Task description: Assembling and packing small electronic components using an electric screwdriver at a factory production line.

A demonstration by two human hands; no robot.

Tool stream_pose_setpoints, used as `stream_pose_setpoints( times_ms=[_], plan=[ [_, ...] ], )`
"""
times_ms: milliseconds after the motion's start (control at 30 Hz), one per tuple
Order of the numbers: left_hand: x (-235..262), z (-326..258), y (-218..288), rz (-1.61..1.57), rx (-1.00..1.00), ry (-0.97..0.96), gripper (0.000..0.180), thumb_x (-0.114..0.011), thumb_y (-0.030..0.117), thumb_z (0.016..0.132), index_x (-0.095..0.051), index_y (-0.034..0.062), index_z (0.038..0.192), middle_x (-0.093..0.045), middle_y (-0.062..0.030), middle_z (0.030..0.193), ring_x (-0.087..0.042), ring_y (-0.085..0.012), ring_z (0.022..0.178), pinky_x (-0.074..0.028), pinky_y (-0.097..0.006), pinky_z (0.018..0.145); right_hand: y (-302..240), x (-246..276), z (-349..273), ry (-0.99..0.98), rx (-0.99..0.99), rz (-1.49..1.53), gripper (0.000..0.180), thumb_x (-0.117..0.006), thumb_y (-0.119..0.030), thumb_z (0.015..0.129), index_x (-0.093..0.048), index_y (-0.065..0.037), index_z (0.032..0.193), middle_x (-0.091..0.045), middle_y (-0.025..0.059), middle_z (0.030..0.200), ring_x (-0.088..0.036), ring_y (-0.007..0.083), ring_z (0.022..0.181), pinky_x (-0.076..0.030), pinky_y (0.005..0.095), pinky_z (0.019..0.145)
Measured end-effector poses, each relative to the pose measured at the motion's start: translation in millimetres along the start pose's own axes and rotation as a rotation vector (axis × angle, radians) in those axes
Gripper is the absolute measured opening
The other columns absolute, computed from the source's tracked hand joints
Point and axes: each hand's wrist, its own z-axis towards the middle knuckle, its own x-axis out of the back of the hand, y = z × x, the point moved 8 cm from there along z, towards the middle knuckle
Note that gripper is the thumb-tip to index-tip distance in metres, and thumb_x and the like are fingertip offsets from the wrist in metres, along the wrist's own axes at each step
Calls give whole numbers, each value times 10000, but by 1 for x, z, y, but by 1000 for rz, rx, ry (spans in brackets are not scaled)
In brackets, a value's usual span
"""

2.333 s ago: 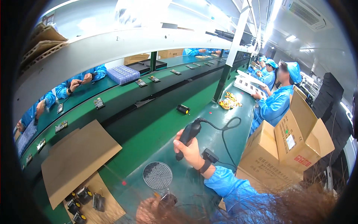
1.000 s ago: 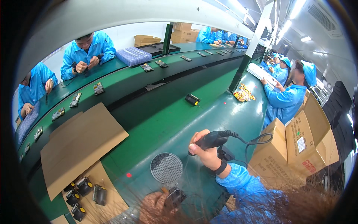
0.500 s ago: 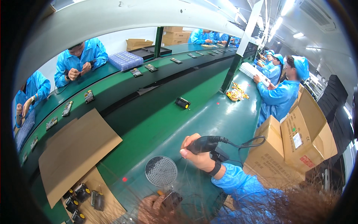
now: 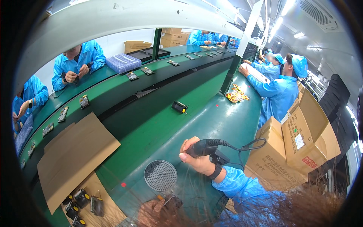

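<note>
Your right hand [image 4: 196,160] is wrapped around a black corded handheld scanner [image 4: 204,146] above the green workbench [image 4: 223,117]. Your left hand [image 4: 151,212], low and close to you, pinches a small dark part [image 4: 173,201] just below a round perforated tray [image 4: 160,175].

Showing black: the handheld scanner [image 4: 204,147] and its cable [image 4: 247,145], gripped in the right hand [image 4: 196,159] above a bright blue sleeve [image 4: 242,185]. Lying at seven o'clock from it, a grey round mesh disc [image 4: 160,175] patterned with tiny holes. Glowing at nine o'clock from the disc, a red dot [image 4: 123,184] on the dark green bench [image 4: 211,117]. Sitting at nine o'clock, plain brown cardboard [image 4: 73,155].
</note>
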Motion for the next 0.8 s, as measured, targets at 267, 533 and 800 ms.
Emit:
stream_pose_setpoints(
  times_ms=[267,533,800],
  plan=[
    [-25,-3,-34,222,-87,-133,753,-854,461,714,-620,-48,1218,-676,-220,1098,-643,-388,1066,-496,-524,957,0,0,1,-3,-13,2,282,-707,58,881,-521,-81,1043,-583,15,925,-565,84,836,-463,270,738],
    [-24,-1,-37,164,-98,-164,755,-853,463,717,-618,-47,1221,-675,-222,1095,-646,-389,1056,-500,-522,952,-1,0,2,-18,17,-42,279,-712,46,885,-519,-84,1040,-582,18,921,-566,87,834,-467,274,739],
    [-30,0,-42,155,-107,-209,757,-851,466,719,-616,-47,1223,-675,-225,1093,-650,-391,1047,-504,-520,947,1,2,2,-6,4,-24,278,-710,46,886,-519,-83,1042,-581,17,930,-564,86,832,-467,274,739]
  ],
)
